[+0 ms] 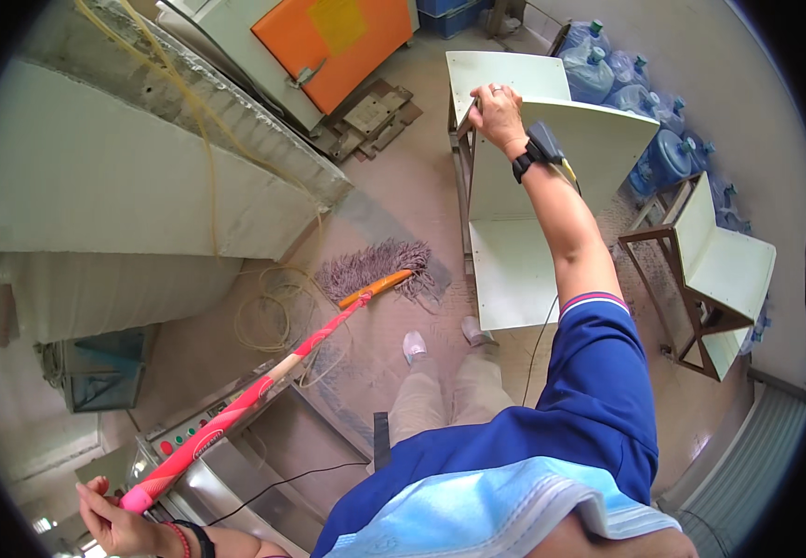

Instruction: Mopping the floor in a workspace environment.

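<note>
Head view showed our left grip [116, 527] closed around the top of a pink mop [277, 372], whose purple strings [366, 267] lay on the floor [412, 186] ahead and right of that grip. We had our right grip [499, 116] clamped on the upper edge of a white stand [561, 158]; big water bottles [671, 158] stood to that grip's right, with a second stand [728, 265] nearer us. A yellow hose [285, 321] lay coiled ahead of the left grip, beside the mop.
</note>
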A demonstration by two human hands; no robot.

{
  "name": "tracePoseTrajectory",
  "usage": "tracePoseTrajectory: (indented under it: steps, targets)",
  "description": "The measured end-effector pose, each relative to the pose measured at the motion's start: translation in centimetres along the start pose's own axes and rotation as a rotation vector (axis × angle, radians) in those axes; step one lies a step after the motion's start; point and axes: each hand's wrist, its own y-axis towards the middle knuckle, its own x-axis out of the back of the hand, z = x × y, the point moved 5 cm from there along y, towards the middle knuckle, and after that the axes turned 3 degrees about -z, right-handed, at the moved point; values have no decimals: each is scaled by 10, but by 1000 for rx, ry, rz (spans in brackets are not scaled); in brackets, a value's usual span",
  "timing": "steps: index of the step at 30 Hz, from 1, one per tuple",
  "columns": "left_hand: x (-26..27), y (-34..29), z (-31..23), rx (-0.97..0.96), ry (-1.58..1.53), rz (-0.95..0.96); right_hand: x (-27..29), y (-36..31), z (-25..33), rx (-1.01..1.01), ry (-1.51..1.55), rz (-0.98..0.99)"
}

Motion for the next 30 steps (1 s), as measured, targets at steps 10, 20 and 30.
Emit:
tracePoseTrajectory:
  steps: [10,20,30]
  targets:
    - [17,2,10,-80,88,89,47,-55,38,-8,10,-50]
    - [24,4,40,116,176,179,64,-80,32,-42,31,4]
    - [-10,29,5,-271,188,73,158,-271,2,-633,-1,-291]
